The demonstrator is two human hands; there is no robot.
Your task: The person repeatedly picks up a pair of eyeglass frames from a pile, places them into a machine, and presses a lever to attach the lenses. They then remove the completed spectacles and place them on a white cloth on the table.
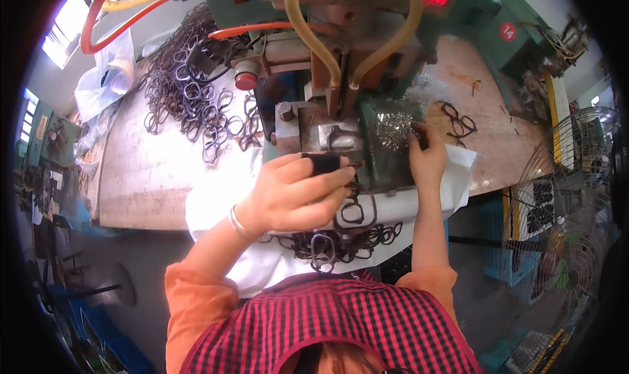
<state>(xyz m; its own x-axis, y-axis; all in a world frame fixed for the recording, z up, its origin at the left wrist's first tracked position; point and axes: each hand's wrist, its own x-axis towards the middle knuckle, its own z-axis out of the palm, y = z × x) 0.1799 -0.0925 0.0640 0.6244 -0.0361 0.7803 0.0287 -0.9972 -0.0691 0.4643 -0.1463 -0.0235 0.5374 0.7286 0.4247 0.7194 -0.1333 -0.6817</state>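
A dark wire buckle is hanging just below your left hand, over the white cloth at the bench edge. Your left hand is curling closed, its fingertips pinching a small black piece right in front of the green machine. More wire buckles are lying in a heap on the cloth beneath that wrist. Your right hand is closing its fingers on a small dark part beside a heap of shiny metal bits on the machine's right; what that part is, I cannot tell. A larger pile of dark buckles is spreading across the wooden bench to your left. A round red label is sitting on the green housing at the upper right.
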